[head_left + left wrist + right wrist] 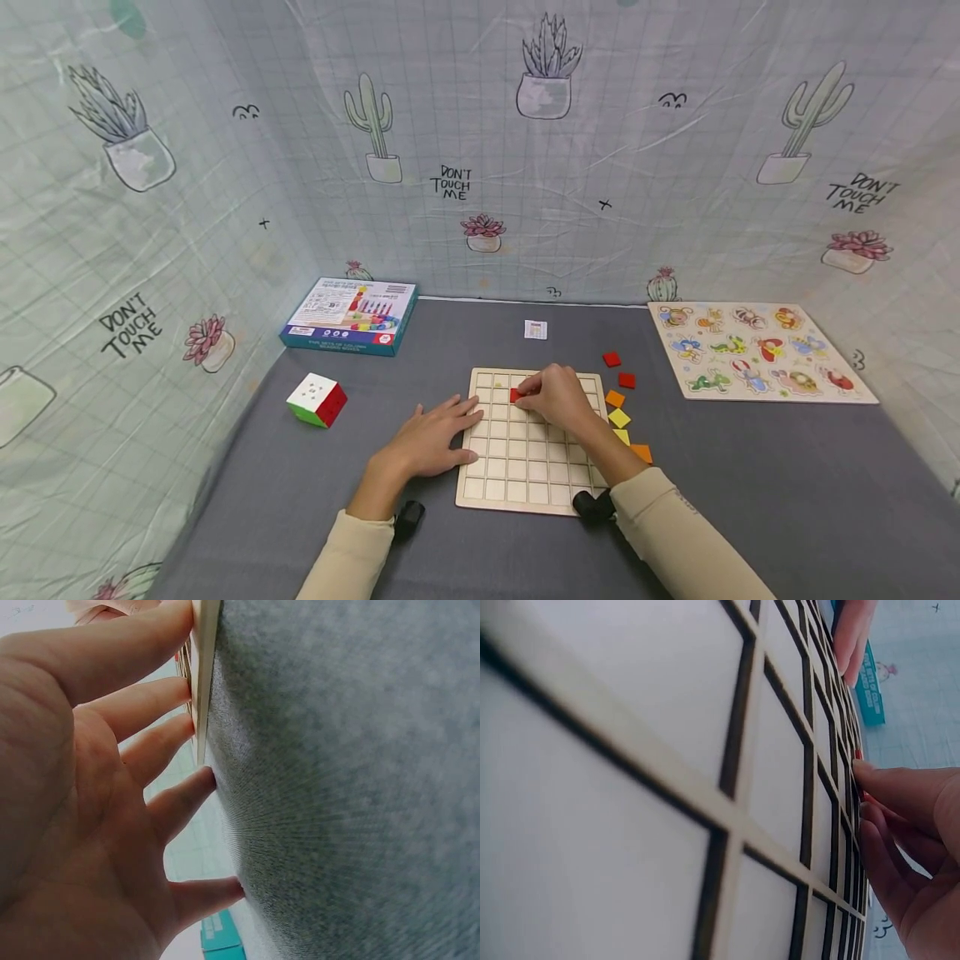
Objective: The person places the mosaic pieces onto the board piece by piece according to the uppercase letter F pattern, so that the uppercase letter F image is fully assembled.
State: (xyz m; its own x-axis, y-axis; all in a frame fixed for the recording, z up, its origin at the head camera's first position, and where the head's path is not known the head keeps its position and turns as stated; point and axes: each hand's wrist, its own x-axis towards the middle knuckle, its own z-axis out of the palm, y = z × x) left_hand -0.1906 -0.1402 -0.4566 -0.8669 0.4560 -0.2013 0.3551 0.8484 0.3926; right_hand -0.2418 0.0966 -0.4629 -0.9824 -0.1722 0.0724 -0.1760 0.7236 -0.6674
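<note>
A pale wooden grid board (497, 469) with rows of square cells lies flat on the grey table. Spread fingers of my left hand (435, 440) touch the board's left edge, some on its rim and others on the cloth beside it. Over the upper middle cells, my right hand (558, 398) pinches a small red square tile (513, 396) between thumb and fingers, right at the grid surface. Part of that tile hides behind the fingertips. In the right wrist view, red (865, 796) shows between the thumb and fingers, close against the grid.
Loose red tiles (627, 381), orange tiles (615, 398) and yellow tiles (619, 418) lie along the board's right side. A small printed card (536, 330) is behind it. Further out are a puzzle cube (317, 400), a game box (348, 315) and an insect picture board (761, 351).
</note>
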